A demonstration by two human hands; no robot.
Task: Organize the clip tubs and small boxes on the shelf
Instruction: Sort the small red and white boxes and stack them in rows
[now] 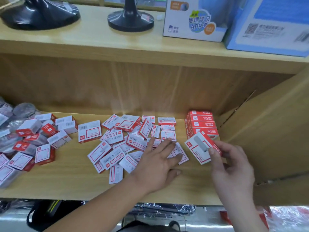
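My right hand point(232, 166) pinched a tilted red-and-white staple box point(200, 149) by its near end, just in front of the neat stack of red boxes point(202, 123) at the shelf's point(66, 183) far right. My left hand point(158, 159) lay flat, fingers spread, on the scattered small boxes point(115, 148) mid-shelf. Blurred clear tubs point(25, 109) sat far left.

Blurred clip tubs point(10, 114) cut off at left edge.
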